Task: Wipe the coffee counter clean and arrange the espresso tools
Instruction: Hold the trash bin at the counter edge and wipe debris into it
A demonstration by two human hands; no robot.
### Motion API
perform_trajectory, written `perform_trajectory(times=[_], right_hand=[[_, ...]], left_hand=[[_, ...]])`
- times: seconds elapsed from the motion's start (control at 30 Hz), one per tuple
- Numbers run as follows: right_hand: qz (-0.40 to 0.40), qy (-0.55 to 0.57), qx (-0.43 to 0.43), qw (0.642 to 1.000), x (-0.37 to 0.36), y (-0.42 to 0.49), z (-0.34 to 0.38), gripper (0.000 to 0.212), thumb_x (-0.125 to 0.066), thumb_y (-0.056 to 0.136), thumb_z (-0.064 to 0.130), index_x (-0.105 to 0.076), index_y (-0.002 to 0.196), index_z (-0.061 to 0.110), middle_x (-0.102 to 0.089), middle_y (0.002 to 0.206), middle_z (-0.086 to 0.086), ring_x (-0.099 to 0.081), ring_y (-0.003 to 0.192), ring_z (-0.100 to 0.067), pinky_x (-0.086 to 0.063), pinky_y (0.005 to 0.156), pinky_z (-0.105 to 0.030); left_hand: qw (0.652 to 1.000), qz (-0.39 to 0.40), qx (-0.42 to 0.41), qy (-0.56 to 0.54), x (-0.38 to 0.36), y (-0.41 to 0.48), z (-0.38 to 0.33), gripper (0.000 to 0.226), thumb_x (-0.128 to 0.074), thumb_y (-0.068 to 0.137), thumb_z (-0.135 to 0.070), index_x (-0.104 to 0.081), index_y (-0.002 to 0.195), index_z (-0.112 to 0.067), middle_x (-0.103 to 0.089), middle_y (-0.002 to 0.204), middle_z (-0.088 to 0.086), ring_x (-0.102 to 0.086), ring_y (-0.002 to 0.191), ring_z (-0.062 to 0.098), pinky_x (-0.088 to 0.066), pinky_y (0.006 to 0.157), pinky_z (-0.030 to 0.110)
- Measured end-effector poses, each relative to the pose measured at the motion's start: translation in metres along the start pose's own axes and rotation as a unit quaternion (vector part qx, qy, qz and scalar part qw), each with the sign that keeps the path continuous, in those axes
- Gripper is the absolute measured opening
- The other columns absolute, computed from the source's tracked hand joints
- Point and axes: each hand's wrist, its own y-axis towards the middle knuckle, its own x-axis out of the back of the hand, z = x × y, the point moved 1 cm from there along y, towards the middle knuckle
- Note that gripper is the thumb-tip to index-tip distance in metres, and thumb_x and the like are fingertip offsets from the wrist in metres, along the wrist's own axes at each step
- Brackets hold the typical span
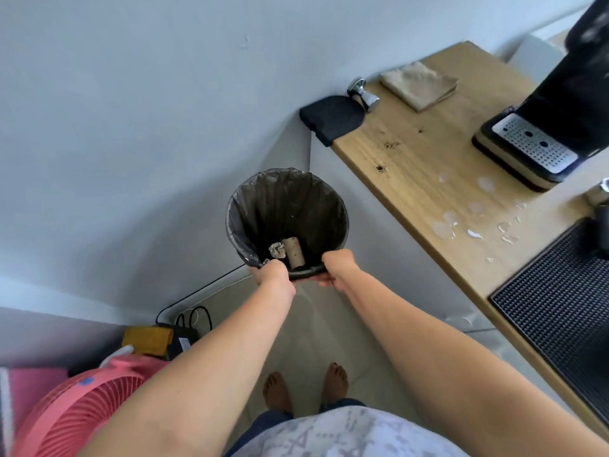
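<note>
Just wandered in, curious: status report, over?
Left hand and right hand grip bin rim. Counter unwiped: grounds, water drops. Cloth folded near tamper, untouched.

wooden counter (412, 153), shiny metal tamper (362, 92)

Wooden counter (428, 153) with grounds and water drops, folded beige cloth (419, 84), steel tamper (362, 92) beside black mat (333, 115)

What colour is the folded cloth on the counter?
The cloth is beige; head view.
</note>
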Motion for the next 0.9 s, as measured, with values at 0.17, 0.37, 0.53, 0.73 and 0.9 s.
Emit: perform_trajectory(times=[0.17,0.37,0.53,0.73,0.9], right_hand=[[0.033,-0.023,0.016,0.999,0.0,-0.013,0.012,0.01,-0.037,0.096,0.008,-0.045,0.091,0.007,-0.071,0.085,-0.02,-0.07,0.061,-0.029,-0.052,0.054,-0.033],[-0.052,-0.204,0.097,0.973,0.02,-0.02,0.029,0.032,-0.04,0.101,0.032,-0.052,0.085,0.007,-0.068,0.086,-0.016,-0.071,0.068,-0.032,-0.061,0.073,-0.042],[-0.136,-0.28,0.232,0.922,0.058,-0.02,0.073,0.029,-0.04,0.096,0.022,-0.057,0.079,0.005,-0.058,0.067,-0.007,-0.058,0.058,-0.025,-0.047,0.059,-0.03],[-0.174,-0.258,0.336,0.889,0.111,0.009,0.141,0.035,-0.04,0.093,0.02,-0.06,0.121,0.014,-0.067,0.108,-0.006,-0.063,0.093,-0.026,-0.044,0.068,-0.03],[-0.214,-0.323,0.356,0.851,0.159,0.049,0.179,0.042,-0.038,0.091,0.019,-0.06,0.126,0.015,-0.057,0.13,-0.008,-0.05,0.124,-0.03,-0.046,0.098,-0.043]], left_hand=[[1.0,-0.005,-0.026,0.003,0.0,-0.049,-0.027,0.072,-0.029,0.087,0.003,-0.035,0.146,-0.037,-0.049,0.142,0.002,-0.056,0.119,0.042,-0.05,0.086,0.071],[0.999,0.038,0.001,0.009,-0.002,-0.065,-0.048,0.063,-0.026,0.096,0.005,-0.037,0.146,-0.031,-0.044,0.145,0.016,-0.055,0.104,0.048,-0.049,0.034,0.059],[0.999,0.046,0.014,-0.026,-0.009,-0.054,-0.046,0.07,-0.027,0.097,0.006,-0.033,0.149,-0.04,-0.042,0.151,0.012,-0.053,0.112,0.049,-0.051,0.039,0.061],[0.997,0.022,0.005,-0.075,-0.035,-0.042,-0.035,0.069,-0.031,0.095,0.006,-0.038,0.147,-0.038,-0.048,0.145,0.012,-0.055,0.109,0.049,-0.053,0.045,0.058],[0.991,-0.043,0.028,-0.123,-0.066,-0.043,-0.019,0.063,-0.036,0.096,0.004,-0.042,0.148,-0.03,-0.049,0.146,0.012,-0.052,0.119,0.049,-0.048,0.033,0.056]])
